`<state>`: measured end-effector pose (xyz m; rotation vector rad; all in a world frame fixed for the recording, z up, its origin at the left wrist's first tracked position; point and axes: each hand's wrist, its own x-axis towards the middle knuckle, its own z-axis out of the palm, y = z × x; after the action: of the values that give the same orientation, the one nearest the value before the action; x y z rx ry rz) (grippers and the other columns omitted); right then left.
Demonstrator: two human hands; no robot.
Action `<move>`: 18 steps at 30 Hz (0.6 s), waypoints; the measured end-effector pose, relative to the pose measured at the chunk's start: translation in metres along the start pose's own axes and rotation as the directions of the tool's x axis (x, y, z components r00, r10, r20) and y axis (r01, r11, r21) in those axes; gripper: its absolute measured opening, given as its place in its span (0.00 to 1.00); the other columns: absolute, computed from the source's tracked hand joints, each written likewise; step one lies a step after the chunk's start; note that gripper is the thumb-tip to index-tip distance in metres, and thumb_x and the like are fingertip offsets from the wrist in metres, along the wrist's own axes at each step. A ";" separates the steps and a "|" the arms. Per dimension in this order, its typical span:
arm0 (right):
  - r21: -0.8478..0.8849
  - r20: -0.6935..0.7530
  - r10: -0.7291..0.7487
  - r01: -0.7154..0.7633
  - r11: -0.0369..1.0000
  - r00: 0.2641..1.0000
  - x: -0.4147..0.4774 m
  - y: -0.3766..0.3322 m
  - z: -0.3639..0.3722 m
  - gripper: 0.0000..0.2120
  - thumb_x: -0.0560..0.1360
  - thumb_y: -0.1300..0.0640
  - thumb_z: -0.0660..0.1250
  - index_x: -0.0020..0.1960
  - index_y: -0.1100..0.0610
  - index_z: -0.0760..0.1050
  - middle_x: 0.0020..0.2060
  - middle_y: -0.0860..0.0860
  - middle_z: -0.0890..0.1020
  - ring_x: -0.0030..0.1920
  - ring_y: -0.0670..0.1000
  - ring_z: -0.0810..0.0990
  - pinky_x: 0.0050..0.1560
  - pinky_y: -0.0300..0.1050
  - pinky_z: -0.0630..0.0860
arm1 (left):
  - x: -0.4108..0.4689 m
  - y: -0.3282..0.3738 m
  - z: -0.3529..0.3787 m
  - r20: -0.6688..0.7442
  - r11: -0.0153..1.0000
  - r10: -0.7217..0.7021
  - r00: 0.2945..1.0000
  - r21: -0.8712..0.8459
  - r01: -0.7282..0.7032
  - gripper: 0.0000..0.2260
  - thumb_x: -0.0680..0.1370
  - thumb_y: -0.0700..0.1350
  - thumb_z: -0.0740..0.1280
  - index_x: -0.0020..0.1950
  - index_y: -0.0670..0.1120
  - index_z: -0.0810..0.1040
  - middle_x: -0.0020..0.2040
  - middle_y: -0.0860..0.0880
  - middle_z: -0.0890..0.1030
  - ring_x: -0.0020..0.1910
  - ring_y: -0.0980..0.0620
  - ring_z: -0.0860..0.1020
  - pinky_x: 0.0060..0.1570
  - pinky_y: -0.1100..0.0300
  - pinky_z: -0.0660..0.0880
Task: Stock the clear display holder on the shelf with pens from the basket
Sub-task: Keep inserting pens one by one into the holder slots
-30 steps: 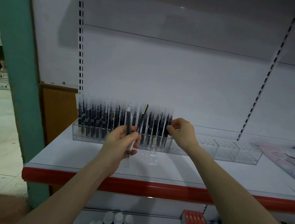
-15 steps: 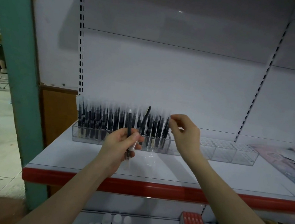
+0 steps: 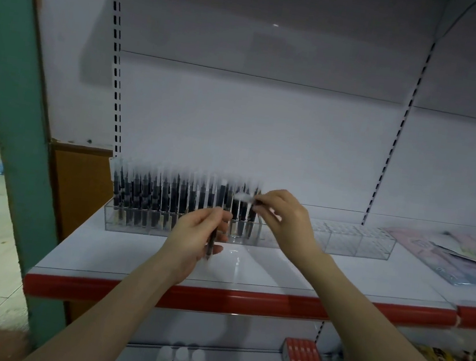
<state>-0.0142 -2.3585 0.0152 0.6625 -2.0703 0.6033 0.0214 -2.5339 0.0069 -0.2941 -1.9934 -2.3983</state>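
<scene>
1. Change: half a second ago the left hand (image 3: pixel 194 235) had two pens and the right hand (image 3: pixel 286 219) was up by the holder, fingertips together on nothing. Now there is one pen in each hand, so it looks like a hand-off from left to right.
2. Left hand: fingers curled round the left pen (image 3: pixel 211 241). The pen is roughly upright with its cap up, in front of the holder and above the shelf (image 3: pixel 249 271).
3. Right hand: thumb and fingertips pinch the right pen (image 3: pixel 245 197) near its dark end. The pen lies close to horizontal with its clear cap pointing left, and it is motion-blurred. It sits at about the height of the caps of the last filled column. I cannot tell whether it touches them.
4. Display holder (image 3: pixel 358 243): it stands at the back of the shelf. The stocked pens (image 3: pixel 168 198) fill roughly its left half, standing upright. The cells to the right look empty.
5. Meaning for the task: the right pen is ready to place. My read is that it still has to be turned tip-down before it goes into the next free cell, just right of the filled block.
6. After that, one pen is left in the left hand, then probably a refill. The basket is not in view.
7. Risk: crowded caps beside the target cell, so an angled entry could knock the neighbours.
</scene>
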 end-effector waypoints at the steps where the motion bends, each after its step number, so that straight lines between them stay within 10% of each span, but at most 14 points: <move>1: 0.051 -0.015 0.103 -0.102 0.993 0.995 0.001 0.002 -0.004 0.10 0.74 0.57 0.66 0.51 0.62 0.81 0.43 0.55 0.82 0.40 0.49 0.78 0.41 0.41 0.77 | 0.001 0.000 0.000 -0.011 0.999 0.018 1.000 0.038 -0.017 0.11 0.81 0.44 0.58 0.49 0.42 0.79 0.38 0.47 0.75 0.37 0.52 0.74 0.39 0.58 0.72; 7: 0.283 -0.039 0.552 -0.521 0.806 0.833 0.015 0.028 -0.020 0.13 0.76 0.62 0.65 0.60 0.60 0.73 0.43 0.53 0.81 0.45 0.52 0.80 0.47 0.40 0.73 | 0.012 0.008 -0.001 -0.042 0.958 0.160 0.986 0.249 -0.145 0.07 0.79 0.44 0.62 0.51 0.47 0.79 0.37 0.49 0.75 0.40 0.53 0.73 0.42 0.62 0.70; 12: 0.274 0.014 0.615 -0.594 0.756 0.789 0.025 0.048 -0.012 0.12 0.78 0.59 0.62 0.60 0.59 0.71 0.41 0.54 0.82 0.45 0.55 0.82 0.34 0.34 0.71 | 0.023 0.014 -0.003 -0.041 0.958 0.165 0.986 0.245 -0.150 0.09 0.78 0.43 0.64 0.58 0.48 0.77 0.42 0.50 0.81 0.46 0.52 0.78 0.46 0.60 0.70; 18: 0.272 0.049 0.624 -0.612 0.743 0.780 0.038 0.055 0.004 0.11 0.79 0.59 0.59 0.60 0.62 0.71 0.43 0.58 0.82 0.44 0.55 0.82 0.45 0.44 0.75 | 0.027 0.010 -0.005 -0.041 0.975 0.170 0.985 0.153 -0.162 0.04 0.77 0.38 0.65 0.50 0.44 0.77 0.41 0.48 0.84 0.42 0.51 0.82 0.40 0.61 0.78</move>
<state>-0.0713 -2.3293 0.0355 0.0711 -2.1709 1.2934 -0.0047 -2.5377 0.0196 -0.3728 -2.0223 -2.1233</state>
